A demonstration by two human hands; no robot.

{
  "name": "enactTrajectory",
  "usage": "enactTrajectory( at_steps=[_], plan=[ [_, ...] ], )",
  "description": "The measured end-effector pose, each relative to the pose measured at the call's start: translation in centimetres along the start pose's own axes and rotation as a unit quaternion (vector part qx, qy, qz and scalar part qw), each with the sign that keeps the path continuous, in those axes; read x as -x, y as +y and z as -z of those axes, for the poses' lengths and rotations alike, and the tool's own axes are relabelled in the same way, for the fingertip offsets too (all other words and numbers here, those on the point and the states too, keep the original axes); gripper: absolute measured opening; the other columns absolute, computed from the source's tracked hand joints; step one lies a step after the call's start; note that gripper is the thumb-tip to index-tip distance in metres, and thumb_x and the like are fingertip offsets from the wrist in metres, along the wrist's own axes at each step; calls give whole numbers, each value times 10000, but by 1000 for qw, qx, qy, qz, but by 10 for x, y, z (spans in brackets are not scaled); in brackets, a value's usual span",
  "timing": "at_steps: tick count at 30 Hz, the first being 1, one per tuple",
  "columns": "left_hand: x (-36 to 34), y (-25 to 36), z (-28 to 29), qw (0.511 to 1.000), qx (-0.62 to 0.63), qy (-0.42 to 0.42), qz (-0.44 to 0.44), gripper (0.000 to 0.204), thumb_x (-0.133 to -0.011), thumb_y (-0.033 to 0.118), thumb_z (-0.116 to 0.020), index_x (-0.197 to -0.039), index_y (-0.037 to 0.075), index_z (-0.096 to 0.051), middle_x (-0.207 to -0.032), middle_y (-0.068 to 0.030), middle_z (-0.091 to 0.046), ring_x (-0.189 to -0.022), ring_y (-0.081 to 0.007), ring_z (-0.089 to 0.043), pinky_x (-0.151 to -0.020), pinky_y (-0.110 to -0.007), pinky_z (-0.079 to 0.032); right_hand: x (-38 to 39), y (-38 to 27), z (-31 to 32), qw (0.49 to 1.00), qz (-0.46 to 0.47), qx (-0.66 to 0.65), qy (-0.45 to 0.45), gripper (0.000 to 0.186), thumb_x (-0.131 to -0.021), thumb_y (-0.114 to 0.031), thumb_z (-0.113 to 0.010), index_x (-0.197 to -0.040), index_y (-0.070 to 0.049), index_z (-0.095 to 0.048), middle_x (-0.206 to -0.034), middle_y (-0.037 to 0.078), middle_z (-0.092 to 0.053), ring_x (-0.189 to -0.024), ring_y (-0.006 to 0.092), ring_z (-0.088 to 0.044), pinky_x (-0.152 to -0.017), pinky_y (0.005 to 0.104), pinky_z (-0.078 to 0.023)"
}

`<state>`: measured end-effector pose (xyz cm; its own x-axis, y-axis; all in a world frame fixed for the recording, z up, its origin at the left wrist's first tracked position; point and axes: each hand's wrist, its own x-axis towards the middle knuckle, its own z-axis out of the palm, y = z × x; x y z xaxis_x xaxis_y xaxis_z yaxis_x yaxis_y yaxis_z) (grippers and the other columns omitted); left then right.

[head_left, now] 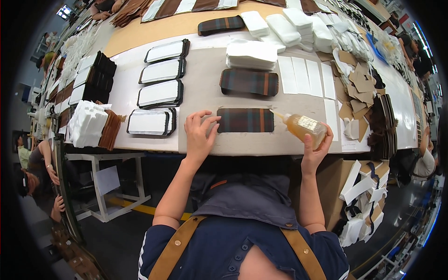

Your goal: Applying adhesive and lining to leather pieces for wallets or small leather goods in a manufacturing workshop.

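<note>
A dark plaid rectangle (245,120) lies flat on the grey board in front of me. My left hand (200,130) rests beside its left end, fingers curved and apart, holding nothing. My right hand (316,148) grips a plastic bottle (303,127) of amber liquid, tilted with its thin nozzle at the rectangle's top right corner. Behind the rectangle lie more plaid pieces (248,83) and a stack of white padded pieces (249,56). White strips (301,77) lie to the right.
Dark-edged white panels (149,122) sit in piles to my left, beside white foam (84,122) and brown pieces (109,128). Card scraps (359,86) cover the table's right side. A box of offcuts (359,196) stands below. Co-workers (46,170) are at the far sides.
</note>
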<state>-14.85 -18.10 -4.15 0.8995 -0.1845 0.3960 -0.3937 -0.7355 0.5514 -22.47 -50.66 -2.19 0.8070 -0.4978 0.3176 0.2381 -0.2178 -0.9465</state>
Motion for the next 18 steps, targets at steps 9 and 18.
enactTrajectory(
  at_steps=[9, 18],
  plan=[
    [2, 1, -3, 1000, -13, -5, 0, 256, -876, 157, -789, -1132, 165, -774, -1262, -54, -616, -1230, -311, -504, -1071, -464, -373, 6, 1, -7, 999, 37, 34, 5, 610, -982, -256, -764, -1439, -21, -437, -1347, 83, -516, -1249, 178, -537, -1111, 331, -418],
    [2, 2, -3, 1000, -22, -3, -5, 263, -873, 163, -794, -1135, 167, -773, -1258, -54, -609, -1222, -310, -502, -1075, -464, -373, 8, -1, -10, 996, 68, 66, 0, 640, -970, -267, -780, -1444, -12, -432, -1342, 94, -514, -1247, 199, -537, -1113, 347, -416]
  ],
)
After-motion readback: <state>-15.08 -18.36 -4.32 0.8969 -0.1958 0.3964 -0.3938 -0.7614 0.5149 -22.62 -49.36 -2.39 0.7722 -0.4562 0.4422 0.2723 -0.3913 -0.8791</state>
